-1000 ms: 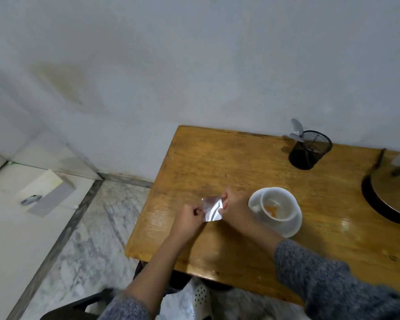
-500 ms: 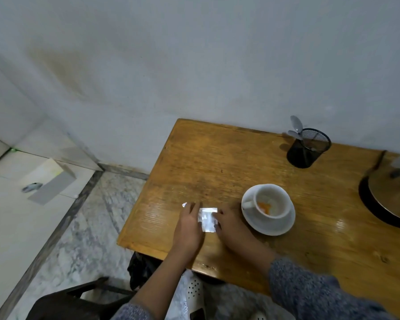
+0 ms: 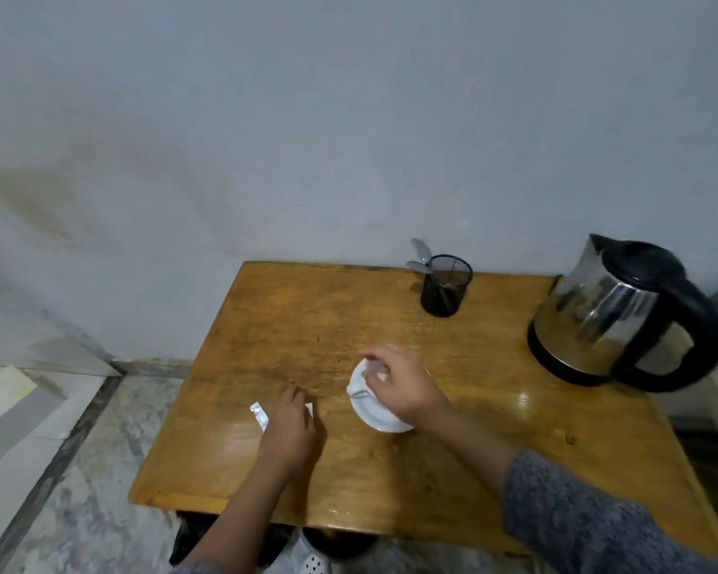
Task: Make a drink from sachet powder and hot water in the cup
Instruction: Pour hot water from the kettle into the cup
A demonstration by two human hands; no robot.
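The silver sachet (image 3: 259, 413) lies flat on the wooden table (image 3: 390, 490), and my left hand (image 3: 289, 424) rests on top of it, covering its middle so only the two ends show. The white cup (image 3: 363, 372) stands on a white saucer (image 3: 376, 422) just right of the sachet. My right hand (image 3: 403, 383) hovers over the cup with fingers curled, blurred, hiding most of the cup and its contents. Whether it pinches anything is unclear. A steel kettle (image 3: 614, 316) with a black handle stands at the table's right.
A black mesh holder (image 3: 444, 290) with spoons (image 3: 421, 258) sits at the back by the wall. The table's left edge drops to a marble floor. A blue bottle shows behind the kettle at the far right.
The sachet went from held up in both hands to lying on the table under my left hand. My right hand left it and moved right over the cup. The view swung right, revealing the kettle.
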